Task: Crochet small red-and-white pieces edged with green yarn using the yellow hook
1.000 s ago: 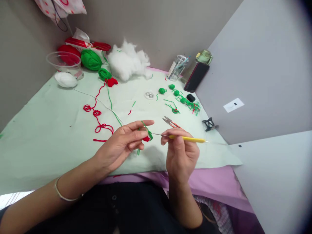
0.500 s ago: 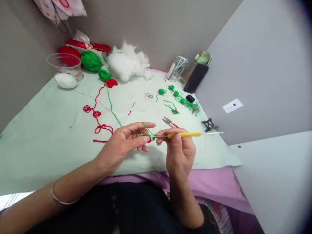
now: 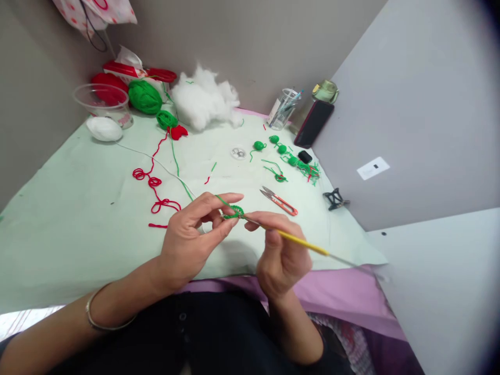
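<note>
Between the thumb and fingers of my left hand (image 3: 197, 234) is a small green crochet piece (image 3: 234, 212). Green yarn (image 3: 180, 177) runs from that hand back to a small green ball (image 3: 166, 120), and a white strand (image 3: 156, 160) also leads toward it. My right hand (image 3: 283, 255) grips a crochet hook (image 3: 299, 239) by its yellow handle. The hook's front end meets the crochet piece, its tip hidden in the stitches; the rear metal end points down to the right, blurred. Thread snips (image 3: 279, 201) with orange handles lie just beyond my right hand.
Red yarn (image 3: 156, 192) lies looped on the left. White stuffing (image 3: 205, 99), a green skein (image 3: 144, 97) and a clear plastic tub (image 3: 121, 112) stand at the back. Small green crocheted balls (image 3: 259, 146), a phone (image 3: 314, 124) and a cup (image 3: 284, 110) are at the right rear.
The hook has tilted, its rear end swinging down to the right. My right hand has lowered slightly, uncovering the snips' handles. My left hand has turned the crochet piece so more green stitches show.
</note>
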A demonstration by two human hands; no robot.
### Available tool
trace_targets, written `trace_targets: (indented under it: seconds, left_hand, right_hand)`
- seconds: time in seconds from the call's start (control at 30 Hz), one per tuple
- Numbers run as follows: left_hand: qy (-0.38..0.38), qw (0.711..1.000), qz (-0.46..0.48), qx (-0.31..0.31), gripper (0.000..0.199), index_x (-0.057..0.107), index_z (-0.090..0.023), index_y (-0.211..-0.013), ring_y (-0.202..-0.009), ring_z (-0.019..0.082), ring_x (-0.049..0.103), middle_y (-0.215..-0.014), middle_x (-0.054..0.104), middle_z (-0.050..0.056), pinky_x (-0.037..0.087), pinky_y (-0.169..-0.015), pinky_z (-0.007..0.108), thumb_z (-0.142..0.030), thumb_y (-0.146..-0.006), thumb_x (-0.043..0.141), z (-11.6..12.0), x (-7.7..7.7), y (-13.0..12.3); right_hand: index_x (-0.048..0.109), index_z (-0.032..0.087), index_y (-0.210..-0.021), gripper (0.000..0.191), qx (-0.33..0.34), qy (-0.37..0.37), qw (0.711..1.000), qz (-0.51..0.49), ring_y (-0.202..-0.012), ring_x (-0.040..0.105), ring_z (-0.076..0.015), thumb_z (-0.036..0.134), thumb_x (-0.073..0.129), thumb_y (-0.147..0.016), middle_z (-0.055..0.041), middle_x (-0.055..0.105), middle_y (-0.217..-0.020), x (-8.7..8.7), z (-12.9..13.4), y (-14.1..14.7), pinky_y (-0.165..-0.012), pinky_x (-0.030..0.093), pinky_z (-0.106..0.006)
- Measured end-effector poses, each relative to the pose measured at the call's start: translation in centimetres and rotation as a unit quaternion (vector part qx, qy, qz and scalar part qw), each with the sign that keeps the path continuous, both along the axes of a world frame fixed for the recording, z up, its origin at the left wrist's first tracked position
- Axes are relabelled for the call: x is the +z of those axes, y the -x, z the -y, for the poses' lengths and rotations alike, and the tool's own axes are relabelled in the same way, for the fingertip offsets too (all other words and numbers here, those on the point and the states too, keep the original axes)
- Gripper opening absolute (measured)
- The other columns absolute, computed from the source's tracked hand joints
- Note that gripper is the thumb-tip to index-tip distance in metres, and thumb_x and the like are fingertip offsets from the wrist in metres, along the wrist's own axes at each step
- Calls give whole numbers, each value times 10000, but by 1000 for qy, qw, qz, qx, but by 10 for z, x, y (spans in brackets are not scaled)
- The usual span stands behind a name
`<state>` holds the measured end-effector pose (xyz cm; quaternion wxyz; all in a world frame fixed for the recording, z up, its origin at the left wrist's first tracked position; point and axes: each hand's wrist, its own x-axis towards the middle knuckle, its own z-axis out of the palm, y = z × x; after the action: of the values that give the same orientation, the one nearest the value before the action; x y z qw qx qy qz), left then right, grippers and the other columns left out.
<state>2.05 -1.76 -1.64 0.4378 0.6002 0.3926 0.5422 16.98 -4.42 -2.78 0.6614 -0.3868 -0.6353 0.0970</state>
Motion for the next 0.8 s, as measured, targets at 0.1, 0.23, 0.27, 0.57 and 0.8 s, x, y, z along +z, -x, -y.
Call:
trace_targets:
  seconds: [0.1, 0.23, 0.27, 0.57, 0.8]
  left_hand:
    - [2, 1000, -1, -6, 306, 803, -286, -1164, -761, 115, 615, -920, 707, 6, 550, -804, 256, -167, -885, 763, -1, 1, 1]
    - [86, 996, 17, -17, 296, 822, -259, -1117, -708, 121, 605, -826, 693, 1, 534, -696, 247, -240, -822, 832, -5, 8, 0]
    - [117, 993, 26, -22, 322, 820, -255, -1124, -687, 118, 594, -799, 683, -5, 520, -659, 238, -261, -804, 848, -5, 10, -1]
    - [175, 978, 95, -63, 367, 813, -266, -1144, -755, 104, 607, -825, 658, -20, 504, -668, 196, -294, -783, 876, -11, 9, 0]
    - [203, 967, 123, -94, 404, 801, -290, -1178, -738, 87, 646, -831, 662, -39, 507, -688, 188, -228, -785, 873, -14, 4, -2]
  right_hand:
    - [713, 220, -1071, 216, 33, 76, 993, -87, -709, 719, -134, 187, 500, -1051, -30, 758, -925, 5, -2, -1, -656, 615, -305]
    - [697, 223, -1042, 180, 54, 107, 980, -161, -699, 725, -137, 246, 519, -1055, -30, 762, -931, 2, -7, 1, -647, 616, -311]
    - [705, 226, -1046, 178, 51, 98, 980, -164, -704, 723, -136, 241, 528, -1052, -29, 761, -932, 1, -7, 1, -649, 612, -309]
    - [732, 241, -1092, 228, 30, 51, 993, -105, -721, 711, -132, 166, 523, -1042, -22, 764, -935, -2, -8, 1, -635, 602, -303]
    - [720, 236, -1142, 259, -10, -11, 1000, -23, -789, 729, -154, 115, 522, -1028, -42, 782, -981, -9, -8, 2, -685, 629, -335]
